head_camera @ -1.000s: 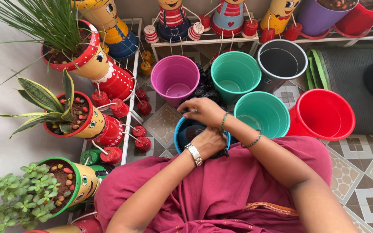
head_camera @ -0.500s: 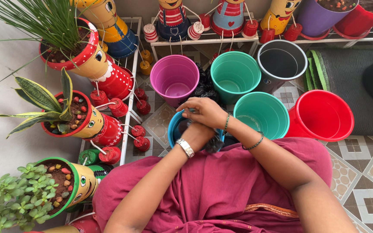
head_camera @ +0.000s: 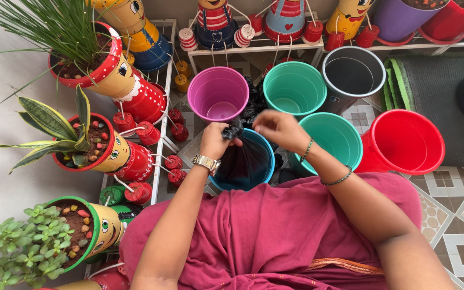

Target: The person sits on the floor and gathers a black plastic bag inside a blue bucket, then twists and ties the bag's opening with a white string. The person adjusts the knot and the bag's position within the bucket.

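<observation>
The left hand (head_camera: 214, 140) is closed around a bunched edge of a black plastic bag (head_camera: 244, 160), the fingers pressed together on the twisted plastic just above the left rim of a blue bucket (head_camera: 268, 161); the right hand (head_camera: 279, 129) is held over the far rim of the same bucket, fingers curled, and it hides the plastic under it, so I cannot tell if it pinches the bag or only touches it. The bag hangs inside the blue bucket and covers nearly all of its inside; only a part of the rim shows, and its near side is cut off by the person's dark pink clothing (head_camera: 275, 231).

Around it, on the tiled floor (head_camera: 457, 204), stand other empty buckets: a pink bucket (head_camera: 218, 94) just behind the left hand, a green bucket (head_camera: 294, 87) behind the right hand, a second green bucket (head_camera: 339, 140) partly hidden by the right wrist, a grey bucket (head_camera: 353, 72), a red bucket (head_camera: 402, 142). Between the pink and green ones some more black plastic (head_camera: 253, 102) shows, hard to make out.

Along the left edge of the floor, painted doll-shaped planters (head_camera: 108, 153) sit on a white wire rack (head_camera: 159, 156).
</observation>
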